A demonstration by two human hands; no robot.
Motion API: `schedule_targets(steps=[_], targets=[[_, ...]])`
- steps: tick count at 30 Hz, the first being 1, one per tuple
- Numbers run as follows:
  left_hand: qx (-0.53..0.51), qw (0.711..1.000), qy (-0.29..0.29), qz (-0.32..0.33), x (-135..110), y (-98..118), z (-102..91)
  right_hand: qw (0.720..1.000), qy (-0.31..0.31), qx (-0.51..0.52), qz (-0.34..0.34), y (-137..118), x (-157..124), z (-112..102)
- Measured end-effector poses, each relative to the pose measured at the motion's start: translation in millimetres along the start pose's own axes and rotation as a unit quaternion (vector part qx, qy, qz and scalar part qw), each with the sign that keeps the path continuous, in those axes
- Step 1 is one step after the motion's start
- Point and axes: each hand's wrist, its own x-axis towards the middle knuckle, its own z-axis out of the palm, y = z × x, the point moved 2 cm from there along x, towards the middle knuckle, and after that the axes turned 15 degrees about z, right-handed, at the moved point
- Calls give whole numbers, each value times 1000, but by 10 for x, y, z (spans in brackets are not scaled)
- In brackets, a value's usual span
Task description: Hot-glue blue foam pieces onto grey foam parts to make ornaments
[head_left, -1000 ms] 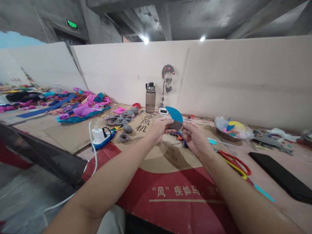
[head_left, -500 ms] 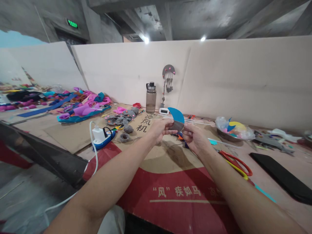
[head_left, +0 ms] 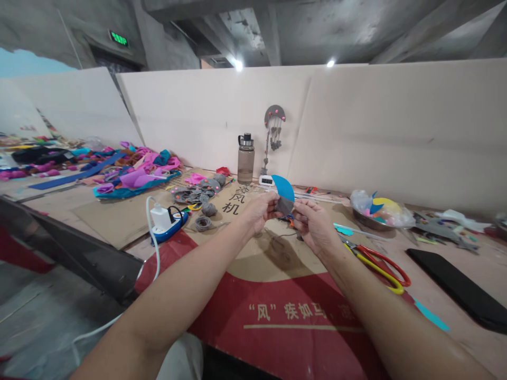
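Above the cardboard in the middle of the table, I hold up a curved felt piece [head_left: 283, 188], blue on its upper part and grey below. My left hand [head_left: 261, 210] pinches its left edge between thumb and fingers. On the other side, my right hand [head_left: 311, 220] has its fingertips closed on the lower right edge. Small orange and blue bits lie under the hands, partly hidden. Scissors with red and yellow handles [head_left: 386, 266] rest beside my right forearm. A grey felt hanging with pink dots [head_left: 274, 116] is on the white board behind.
A bottle [head_left: 245, 161] and a small digital clock [head_left: 266, 180] stand at the back. Grey yarn [head_left: 203, 224] and a blue-white power strip [head_left: 168, 229] lie left, near coloured fabric scraps [head_left: 138, 182]. A metal bowl [head_left: 372, 221] and black phone [head_left: 451, 285] sit right.
The felt piece has shifted slightly left and tilted, and my right hand has moved a little left with it. More of the scissors now shows beside my right forearm.
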Motion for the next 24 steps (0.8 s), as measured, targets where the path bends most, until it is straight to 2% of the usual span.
schedule_targets(steps=[7,17,24], targets=[[-22,999,7,27,6,-29,12,1000,-3,9,-12,0,0,-13],[-44,999,-13,7,-7,-18,21,999,-20,31,-15,-3,-27,5],[-35,999,-10,24,-12,-101,57,999,21,8,-46,26,-35,12]])
